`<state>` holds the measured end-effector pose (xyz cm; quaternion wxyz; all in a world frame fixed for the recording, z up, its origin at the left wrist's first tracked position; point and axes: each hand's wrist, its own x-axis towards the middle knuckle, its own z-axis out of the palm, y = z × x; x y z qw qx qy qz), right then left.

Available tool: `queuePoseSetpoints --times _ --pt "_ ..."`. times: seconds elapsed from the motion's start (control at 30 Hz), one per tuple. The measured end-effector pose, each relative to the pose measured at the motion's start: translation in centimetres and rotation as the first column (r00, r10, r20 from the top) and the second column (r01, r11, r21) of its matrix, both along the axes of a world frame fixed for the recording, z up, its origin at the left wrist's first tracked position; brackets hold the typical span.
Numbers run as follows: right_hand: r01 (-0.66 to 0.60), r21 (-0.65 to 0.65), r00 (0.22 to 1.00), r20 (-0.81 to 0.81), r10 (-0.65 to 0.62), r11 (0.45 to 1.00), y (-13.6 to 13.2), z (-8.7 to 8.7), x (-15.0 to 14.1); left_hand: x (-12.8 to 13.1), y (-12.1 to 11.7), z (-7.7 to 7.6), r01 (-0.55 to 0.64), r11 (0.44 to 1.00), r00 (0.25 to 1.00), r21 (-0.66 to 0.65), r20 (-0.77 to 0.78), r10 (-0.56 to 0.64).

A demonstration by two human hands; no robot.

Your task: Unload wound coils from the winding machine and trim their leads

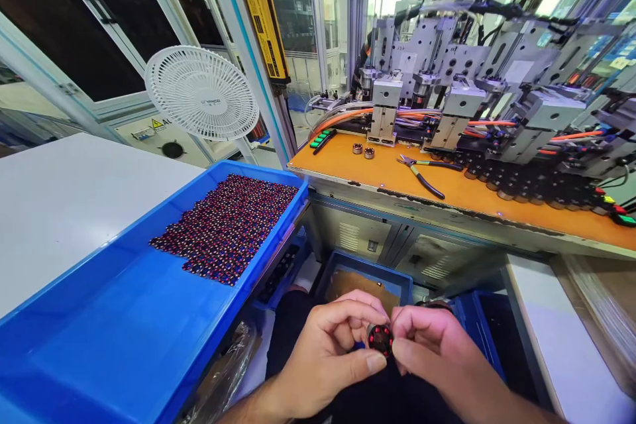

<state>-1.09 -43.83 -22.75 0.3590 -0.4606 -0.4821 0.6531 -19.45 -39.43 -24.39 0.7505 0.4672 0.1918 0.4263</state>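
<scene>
Above my lap, my left hand (330, 348) pinches a small round black part (380, 340) between thumb and fingers. Red spots ring its dark face, which is turned towards me, and its side looks metallic. My right hand (437, 351) is closed at the part's right edge, thumb and fingertips against it; whether a finer piece lies between those fingertips is hidden. To the left, a blue tray (99, 318) bears a dense layer of small dark parts (233, 225) with red, blue and pale spots.
An orange-topped bench (342, 162) carries cutting pliers (422, 172), two metal rings (362, 150) and a row of dark cylinders (536, 189) before machine fixtures (457, 112). A blue bin (405, 288) stands below. A white fan (203, 93) is behind the tray.
</scene>
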Motion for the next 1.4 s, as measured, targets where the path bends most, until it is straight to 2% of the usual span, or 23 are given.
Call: queuePoseSetpoints --times 0.17,0.27,0.4,0.47,0.53,0.67,0.77,0.83,0.97,1.07,1.2,1.4 --pt "0.031 0.083 1.000 -0.003 -0.031 0.996 0.3 -0.2 1.7 -0.5 0.0 0.1 0.055 0.993 0.998 -0.107 0.030 -0.052" --pt "0.017 0.168 0.997 0.073 -0.029 0.986 1.6 1.1 2.6 -0.5 -0.2 -0.2 0.131 0.972 0.991 -0.197 0.050 -0.123" --pt "-0.164 0.289 0.982 0.137 0.129 0.943 3.5 3.3 1.6 0.2 -0.5 -0.8 0.233 0.934 0.973 -0.272 0.065 -0.224" --pt "-0.253 0.338 0.965 0.147 0.215 0.907 4.2 3.7 0.8 0.4 -0.7 -1.0 0.259 0.922 0.966 -0.288 0.072 -0.248" --pt "-0.273 0.368 0.961 0.150 0.232 0.889 4.5 3.6 0.3 0.4 -0.8 -0.9 0.260 0.922 0.965 -0.286 0.065 -0.252" --pt "-0.107 0.363 0.986 0.156 0.053 0.926 4.1 2.6 0.1 -0.2 -0.6 -0.5 0.163 0.957 0.986 -0.238 -0.001 -0.168" --pt "0.014 0.330 0.978 0.190 -0.081 0.944 3.0 2.1 0.6 -0.4 -0.4 -0.4 0.119 0.970 0.993 -0.210 0.045 -0.112" --pt "0.050 0.275 0.971 0.212 -0.111 0.960 2.2 2.0 1.0 -0.2 -0.4 -0.4 0.100 0.978 0.993 -0.182 0.072 -0.088" --pt "0.027 0.117 0.969 0.241 -0.054 0.993 1.0 2.6 1.1 0.3 -0.3 -0.4 0.092 0.989 0.993 -0.120 0.088 -0.082" --pt "-0.023 0.059 0.960 0.281 0.005 0.998 0.9 3.4 0.8 0.5 -0.3 -0.4 0.121 0.984 0.991 -0.128 0.080 -0.111" --pt "-0.074 0.049 0.943 0.329 0.054 0.996 1.3 3.9 0.6 0.4 -0.3 -0.5 0.142 0.982 0.989 -0.124 0.063 -0.135" --pt "-0.109 0.162 0.922 0.386 0.038 0.981 1.2 4.2 0.8 0.3 -0.5 -0.8 0.183 0.971 0.978 -0.152 0.125 -0.165"
